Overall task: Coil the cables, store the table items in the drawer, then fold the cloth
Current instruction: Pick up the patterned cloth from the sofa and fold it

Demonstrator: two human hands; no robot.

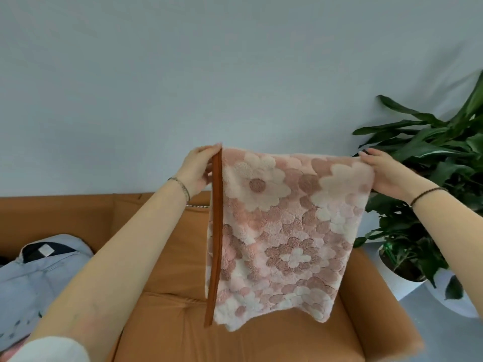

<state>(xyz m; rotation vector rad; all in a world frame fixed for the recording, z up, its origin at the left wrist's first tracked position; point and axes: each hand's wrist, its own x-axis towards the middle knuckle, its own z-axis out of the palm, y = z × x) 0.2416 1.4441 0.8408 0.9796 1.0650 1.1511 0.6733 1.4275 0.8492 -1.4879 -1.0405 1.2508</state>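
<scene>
Overhead, the left hand (194,169) and right hand (384,171) each pinch a top corner of the fluffy pink flower-patterned cloth (285,231), their grip closed, above the orange sofa (167,257).

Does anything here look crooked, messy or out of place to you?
Nothing looks spilled or damaged. The flowered cloth, held up at its top corners by the left hand and right hand, hangs a bit askew, with an uneven bottom edge. A rumpled pale blue garment lies on the orange sofa at the left.
</scene>
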